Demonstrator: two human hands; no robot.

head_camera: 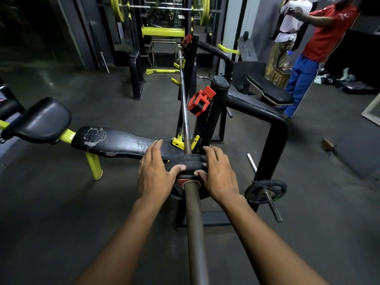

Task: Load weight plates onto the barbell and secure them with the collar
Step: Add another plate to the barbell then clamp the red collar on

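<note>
Head cam view: both hands are on the black weight plates sitting on the barbell sleeve, right by the head end of the bench. The left hand wraps the left rim with its thumb across the face, and the right hand does the same on the right rim, so both are gripping the plates. A red collar sits further along, up beside the rack upright, well apart from the hands. A small spare plate hangs on a storage peg to the right.
</note>
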